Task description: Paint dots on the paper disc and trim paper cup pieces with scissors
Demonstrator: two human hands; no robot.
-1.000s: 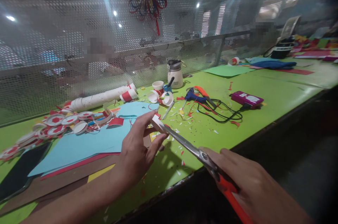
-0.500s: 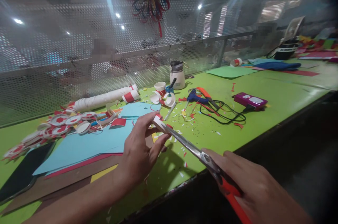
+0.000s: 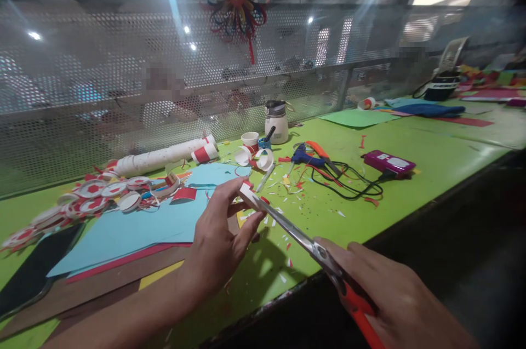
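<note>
A long green table (image 3: 452,143) is backed by a perforated metal screen (image 3: 123,86). In the head view, a white-and-red paper piece (image 3: 249,194) is held above the table's near half, left of centre, clamped between the thumb and fingers of the left hand (image 3: 219,228). The fingers of the right hand (image 3: 386,278) are wrapped around the orange handles of the scissors (image 3: 293,228), whose tips are set against the piece's near right end; whether the blades are parted cannot be told. The cut would seem best made in short bites, with the paper kept taut and the left thumb, very close to the tips, held clear.

The near table edge (image 3: 279,297) is crossed by the scissors, so the right elbow appears unhindered. On the left, movement is limited by blue sheets (image 3: 143,228); more room is found right of the glue gun (image 3: 306,156), beyond its cable.
</note>
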